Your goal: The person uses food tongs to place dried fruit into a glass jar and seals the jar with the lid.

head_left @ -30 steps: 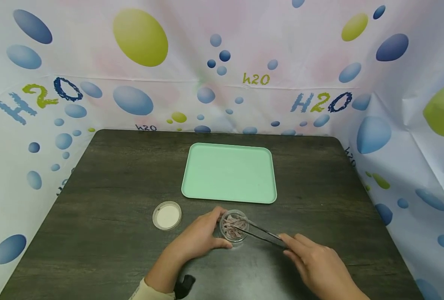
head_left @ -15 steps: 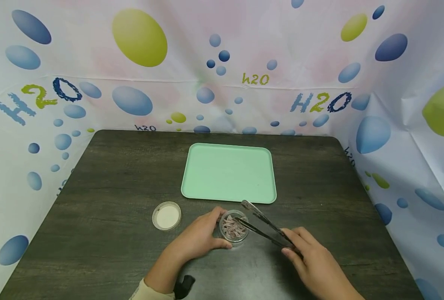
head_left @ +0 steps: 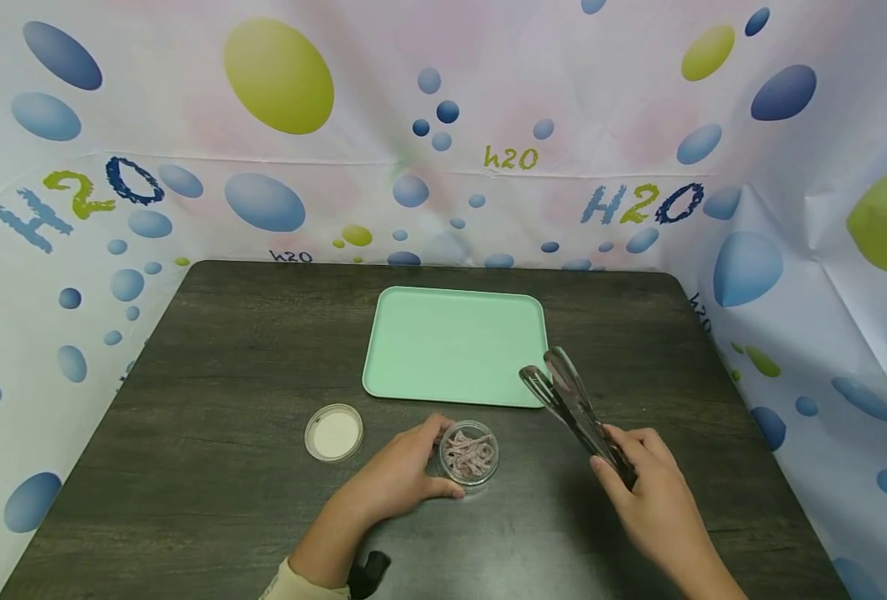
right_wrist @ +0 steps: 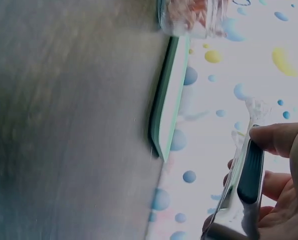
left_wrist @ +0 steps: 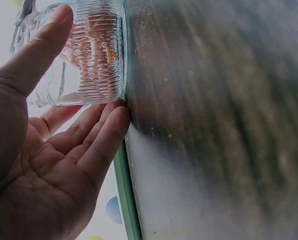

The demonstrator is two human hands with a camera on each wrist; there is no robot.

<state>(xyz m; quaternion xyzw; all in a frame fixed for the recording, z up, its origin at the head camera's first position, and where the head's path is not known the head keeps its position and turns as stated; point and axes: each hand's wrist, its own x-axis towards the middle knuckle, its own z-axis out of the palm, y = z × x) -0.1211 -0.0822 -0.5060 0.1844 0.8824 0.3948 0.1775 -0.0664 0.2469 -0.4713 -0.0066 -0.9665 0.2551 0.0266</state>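
A small glass jar (head_left: 469, 452) filled with pale pinkish strips stands upright on the dark table. My left hand (head_left: 406, 471) holds it from the left, its thumb and fingers around the glass, as the left wrist view also shows with the ribbed jar wall (left_wrist: 96, 55). My right hand (head_left: 657, 492) grips metal tongs (head_left: 582, 412) by their dark-padded handles (right_wrist: 251, 172). The tongs' tips are raised near the right front corner of the green tray (head_left: 454, 346), close to each other; whether anything is between them I cannot tell.
To the left of the jar lies a round lid (head_left: 334, 432), its pale inside facing up. A black strap-like piece (head_left: 369, 573) shows by my left wrist. Behind the table (head_left: 263, 333) hangs a sheet (head_left: 383, 83) printed with bubbles.
The tongs have come out of the jar and moved right and away from me with my right hand. They spread, then narrowed again. My left hand and the jar stay put.
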